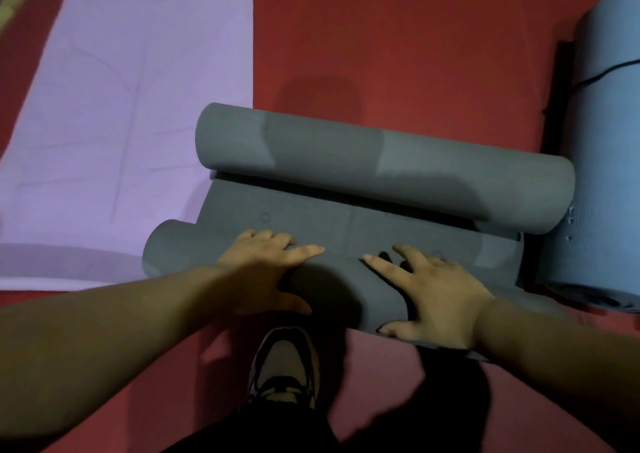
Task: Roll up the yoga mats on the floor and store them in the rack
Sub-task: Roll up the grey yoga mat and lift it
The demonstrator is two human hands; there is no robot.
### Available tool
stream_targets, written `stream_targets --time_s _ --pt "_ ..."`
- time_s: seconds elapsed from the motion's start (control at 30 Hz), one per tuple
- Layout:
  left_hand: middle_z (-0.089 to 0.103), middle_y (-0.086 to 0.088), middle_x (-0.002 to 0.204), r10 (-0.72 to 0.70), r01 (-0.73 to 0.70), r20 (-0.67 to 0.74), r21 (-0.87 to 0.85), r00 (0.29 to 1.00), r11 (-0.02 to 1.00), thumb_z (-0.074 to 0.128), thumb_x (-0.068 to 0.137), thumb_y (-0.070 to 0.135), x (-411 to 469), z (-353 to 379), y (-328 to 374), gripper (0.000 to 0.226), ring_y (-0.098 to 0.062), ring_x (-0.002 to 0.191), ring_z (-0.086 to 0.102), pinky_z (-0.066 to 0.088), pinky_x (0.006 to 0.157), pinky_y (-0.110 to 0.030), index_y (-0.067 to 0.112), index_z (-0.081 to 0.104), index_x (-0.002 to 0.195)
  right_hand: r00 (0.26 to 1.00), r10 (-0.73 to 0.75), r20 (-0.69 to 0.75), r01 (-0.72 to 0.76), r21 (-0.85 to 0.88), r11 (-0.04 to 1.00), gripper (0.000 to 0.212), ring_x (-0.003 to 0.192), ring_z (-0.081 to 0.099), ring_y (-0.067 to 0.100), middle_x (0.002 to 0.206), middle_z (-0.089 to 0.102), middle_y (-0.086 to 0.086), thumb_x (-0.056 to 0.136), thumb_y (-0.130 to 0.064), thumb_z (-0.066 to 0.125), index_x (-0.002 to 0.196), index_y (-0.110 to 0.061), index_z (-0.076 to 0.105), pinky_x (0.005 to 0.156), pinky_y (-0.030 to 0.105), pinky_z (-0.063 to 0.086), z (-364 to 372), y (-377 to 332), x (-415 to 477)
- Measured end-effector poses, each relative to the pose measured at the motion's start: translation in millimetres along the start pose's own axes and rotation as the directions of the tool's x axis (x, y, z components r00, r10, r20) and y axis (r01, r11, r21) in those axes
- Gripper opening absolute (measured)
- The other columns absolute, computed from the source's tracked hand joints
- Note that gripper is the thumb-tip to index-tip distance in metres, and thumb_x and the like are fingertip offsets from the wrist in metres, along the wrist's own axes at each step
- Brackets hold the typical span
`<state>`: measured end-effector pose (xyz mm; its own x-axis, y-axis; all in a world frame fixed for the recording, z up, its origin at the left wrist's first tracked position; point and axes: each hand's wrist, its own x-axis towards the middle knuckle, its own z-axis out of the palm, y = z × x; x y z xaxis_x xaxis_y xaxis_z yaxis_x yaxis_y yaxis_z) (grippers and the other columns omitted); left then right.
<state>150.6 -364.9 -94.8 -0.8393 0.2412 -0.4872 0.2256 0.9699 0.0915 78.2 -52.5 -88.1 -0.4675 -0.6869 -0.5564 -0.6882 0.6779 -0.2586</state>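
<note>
Left hand [266,269], right hand [433,296] palm-down on grey mat [346,224], fingers spread.

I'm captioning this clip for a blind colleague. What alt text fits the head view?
The left hand and right hand press on the near rolled end of a grey yoga mat on a red floor; its far end is rolled too. A purple mat lies flat to the left, a rolled blue mat tied with a cord to the right.
</note>
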Motion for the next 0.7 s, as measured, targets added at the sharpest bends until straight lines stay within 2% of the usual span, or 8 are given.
stream_targets --time_s 0.07,0.17,0.3,0.4,0.5,0.7 --pt "0.051 0.003 0.134 0.003 0.001 0.083 -0.044 0.997 0.999 0.036 0.06 0.101 8.1 -9.3 -5.1 0.108 -0.026 0.121 0.053 0.043 0.1 -0.041 0.053 0.011 0.154 1.0 0.006 -0.006 -0.007 -0.024 1.0 0.111 0.145 0.033 0.034 0.165 0.017 0.011 0.074 -0.092 0.044 0.149 -0.054 -0.029 0.116 0.05 0.033 2.9 -5.1 -2.8" --pt "0.051 0.004 0.135 0.019 -0.013 0.106 -0.055 0.994 0.998 0.035 0.059 0.101 14.7 -14.5 -7.3 0.109 -0.025 0.121 0.053 0.044 0.1 -0.04 0.053 0.011 0.153 0.998 0.028 -0.05 -0.03 -0.036 0.999 0.111 0.139 0.04 0.03 0.157 0.032 0.007 0.075 -0.091 0.043 0.15 -0.052 -0.028 0.112 0.047 0.037 8.1 -7.2 -2.5" --pt "0.048 0.002 0.139 -0.003 0.005 0.056 -0.041 0.998 0.999 0.035 0.063 0.1 9.9 -9.5 -5.2 0.107 -0.025 0.125 0.05 0.039 0.102 -0.042 0.054 0.008 0.155 0.998 0.019 -0.052 -0.02 -0.016 1.0 0.11 0.133 0.045 0.027 0.151 0.038 0.001 0.072 -0.093 0.043 0.152 -0.053 -0.02 0.11 0.047 0.037 5.9 -1.3 2.5" --pt "0.046 -0.008 0.146 -0.047 0.05 -0.101 0.027 0.994 0.998 0.035 0.065 0.099 1.2 -1.7 -1.0 0.107 -0.034 0.131 0.046 0.034 0.109 -0.054 0.053 0.007 0.157 1.0 0.013 -0.01 -0.012 0.058 0.998 0.112 0.125 0.053 0.026 0.143 0.046 -0.002 0.066 -0.094 0.048 0.152 -0.057 -0.013 0.105 0.044 0.044 -4.0 12.6 16.8" --pt "0.045 -0.011 0.148 -0.058 0.072 -0.139 0.102 0.989 0.992 0.04 0.063 0.098 -4.5 9.4 5.5 0.11 -0.041 0.133 0.043 0.03 0.108 -0.065 0.048 0.011 0.158 0.999 0.003 0.047 -0.009 0.136 0.991 0.113 0.125 0.054 0.023 0.141 0.047 -0.005 0.064 -0.093 0.054 0.152 -0.058 -0.008 0.102 0.04 0.048 -11.7 21.9 22.6" --pt "0.045 -0.01 0.148 -0.056 0.067 -0.115 0.091 0.992 0.994 0.039 0.066 0.098 3.1 6.1 0.0 0.107 -0.036 0.131 0.045 0.032 0.105 -0.057 0.049 0.01 0.157 0.998 0.02 0.063 -0.027 0.114 0.993 0.116 0.131 0.051 0.025 0.149 0.043 -0.004 0.065 -0.09 0.059 0.155 -0.054 -0.006 0.106 0.039 0.046 -16.0 20.4 26.6"
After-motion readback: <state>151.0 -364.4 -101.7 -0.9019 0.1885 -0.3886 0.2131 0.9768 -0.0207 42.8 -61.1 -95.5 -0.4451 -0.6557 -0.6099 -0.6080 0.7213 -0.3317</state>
